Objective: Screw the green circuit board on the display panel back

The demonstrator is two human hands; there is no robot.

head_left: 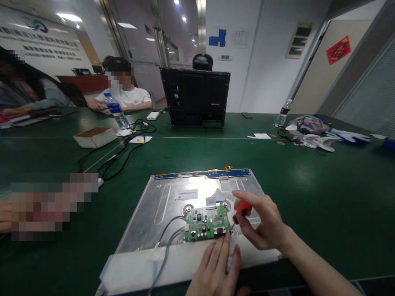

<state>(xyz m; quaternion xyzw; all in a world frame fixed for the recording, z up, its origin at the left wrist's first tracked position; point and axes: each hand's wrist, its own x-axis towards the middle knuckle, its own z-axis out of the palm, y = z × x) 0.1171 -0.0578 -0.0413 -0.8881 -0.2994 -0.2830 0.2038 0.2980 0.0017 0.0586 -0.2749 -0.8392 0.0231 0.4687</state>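
Observation:
My right hand (pixel 262 220) grips a red and black screwdriver (pixel 243 209) between thumb and fingers. The screwdriver's tip points down at the lower right corner of a green circuit board (pixel 207 222). Flat against the board's lower edge and the white strip below it rests my left hand (pixel 217 265), fingers stretched out. The board is on the silver metal back of a display panel (pixel 145 218), which lies on the table. Grey cables (pixel 169 246) run from the board's left side. Along the panel's far edge is a narrow blue circuit strip (pixel 200 174).
A black monitor casing (pixel 195 98) stands at the back. Left are an open box (pixel 95 137), tangled black cables (pixel 123 152) and a water bottle (pixel 117 111). Another bottle (pixel 283 114) and plastic bags (pixel 311 129) lie right. Other people sit on the left; one person's hand (pixel 6 216) is nearby.

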